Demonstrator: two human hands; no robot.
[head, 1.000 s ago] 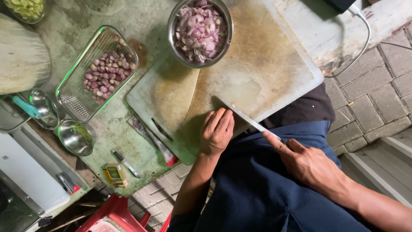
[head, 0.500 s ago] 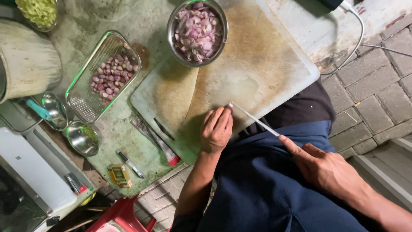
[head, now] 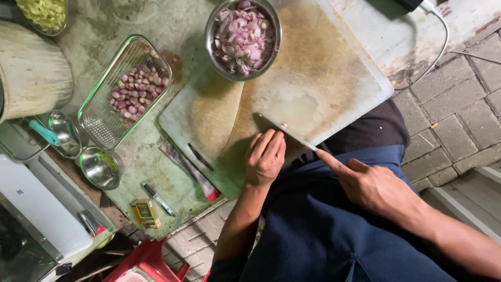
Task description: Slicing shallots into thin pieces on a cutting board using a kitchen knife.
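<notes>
My right hand [head: 373, 185] grips a knife [head: 289, 133], index finger along the spine, its thin blade resting on the worn white cutting board [head: 313, 78]. My left hand [head: 266, 156] lies curled on the board's near edge, fingertips right beside the blade; whatever it presses down is hidden under the fingers. A steel bowl [head: 211, 39] of sliced purple shallots stands at the board's far side. A rectangular wire basket [head: 99, 128] with whole peeled shallots lies to the left on the green table.
A small steel bowl [head: 99, 167], a spoon [head: 65, 133] with a teal handle, a pen [head: 159, 199], a small yellow box [head: 146, 211] and a packet [head: 190, 172] lie at the table's near left. A pale round container [head: 31, 73] stands far left. A white cable [head: 433, 47] runs at right over paving bricks.
The knife blade has shifted slightly along the board beside my left fingertips. My left hand stays pressed at the board's near edge. The view moved a little.
</notes>
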